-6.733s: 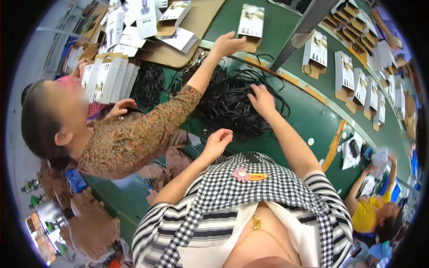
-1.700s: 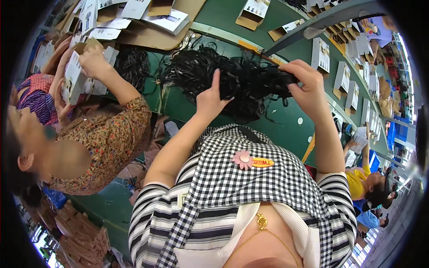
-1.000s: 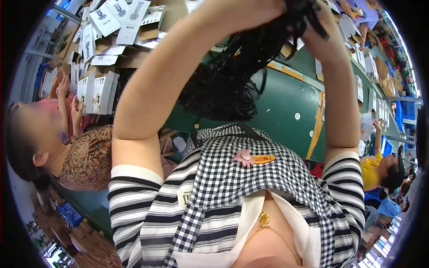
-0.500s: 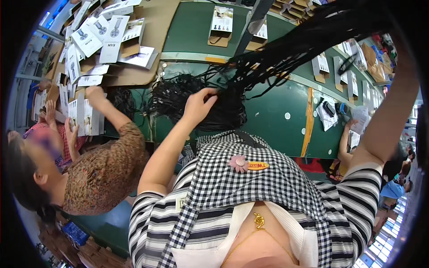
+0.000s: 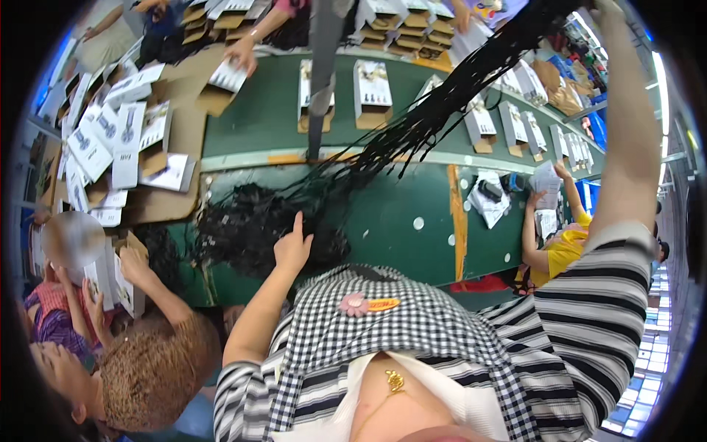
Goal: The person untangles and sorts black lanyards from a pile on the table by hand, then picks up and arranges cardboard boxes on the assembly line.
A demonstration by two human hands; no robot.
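A heaped tangle of thin black cords [image 5: 236, 225] lies on the green worktable in front of me. A long bunch of black cords [image 5: 449, 92] stretches from this heap up to the upper right. My right hand [image 5: 608, 10], raised high at the picture's edge, grips the bunch's upper end; its fingers are mostly out of sight. Over the heap's near right side is my left hand [image 5: 292, 252], index finger stretched out and thumb apart, holding nothing. Whether it presses on the cords I cannot tell.
White fan boxes [image 5: 92, 151] are piled on a cardboard sheet [image 5: 188, 147] at left. A metal post [image 5: 318, 88] rises beyond the heap. Open boxes [image 5: 373, 92] line the far belt. Co-workers sit close at left and right; a co-worker's hand [image 5: 241, 56] touches a box across the table.
My right arm has lifted the bunch higher, drawing it out longer and straighter. My left hand has gone from a curled grasp at the cords to a pointing finger. The view has shifted.
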